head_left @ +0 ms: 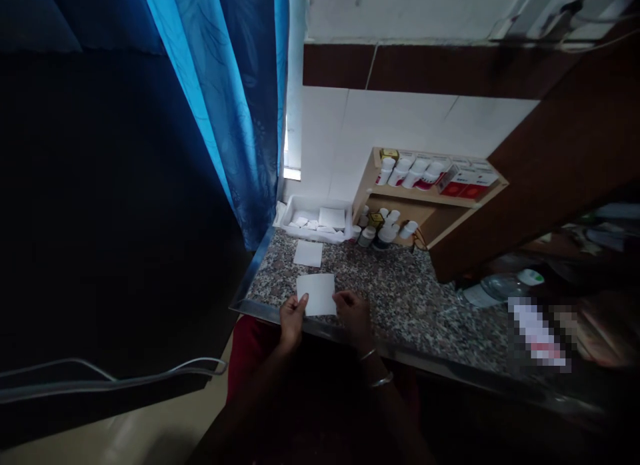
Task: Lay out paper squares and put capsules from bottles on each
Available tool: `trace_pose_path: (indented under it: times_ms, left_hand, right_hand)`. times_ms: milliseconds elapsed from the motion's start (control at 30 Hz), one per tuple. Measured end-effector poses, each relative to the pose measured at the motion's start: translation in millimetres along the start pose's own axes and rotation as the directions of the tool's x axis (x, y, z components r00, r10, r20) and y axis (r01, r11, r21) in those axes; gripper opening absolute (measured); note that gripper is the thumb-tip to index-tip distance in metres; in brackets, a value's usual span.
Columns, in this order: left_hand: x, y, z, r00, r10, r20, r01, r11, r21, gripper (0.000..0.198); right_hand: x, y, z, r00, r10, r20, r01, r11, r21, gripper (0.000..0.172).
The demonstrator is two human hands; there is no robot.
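Observation:
A square sheet of white paper (317, 293) is held up between my two hands, just over the front edge of the granite counter (345, 268). My left hand (292, 318) pinches its lower left side, the thumb lying on top. At its right edge, my right hand (354, 312) is closed with the fingertips on the paper. A second white paper square (308, 253) lies flat on the counter beyond it. Behind that stands a white plastic tray (293, 215) with folded white pieces and a stack of paper squares (332, 218) inside.
A wooden shelf (435, 198) of bottles and red-white boxes (467, 182) stands at the back right. Small bottles (386, 235) crowd its foot. On the right lies a clear plastic bottle (495, 288). A blue curtain (250, 118) hangs at the left, and a metal strip (263, 310) edges the counter.

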State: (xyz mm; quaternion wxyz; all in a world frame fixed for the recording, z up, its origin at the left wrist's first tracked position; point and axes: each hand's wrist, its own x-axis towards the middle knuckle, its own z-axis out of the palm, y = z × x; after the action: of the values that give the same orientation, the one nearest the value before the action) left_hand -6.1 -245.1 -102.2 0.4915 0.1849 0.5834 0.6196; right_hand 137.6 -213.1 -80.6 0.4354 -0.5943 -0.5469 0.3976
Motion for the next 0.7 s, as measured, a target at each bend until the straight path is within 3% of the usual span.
trace_pose_path:
  times_ms: [233,700]
  left_hand:
    - [-16.3,-1.6,13.7,0.997,0.008,0.071,-0.007,1.0,-0.007,0.042]
    - [-18.3,3.3,11.6,0.993,-0.036,0.114,0.039,0.999,-0.02,0.041]
  right_hand:
    - [-13.1,11.8,-3.9,0.997,0.045,-0.055,-0.045,0.999,-0.005,0.034]
    - [-9.3,24.7,-19.2,0.987,-0.003,-0.162,-0.011,0.996,-0.088,0.039]
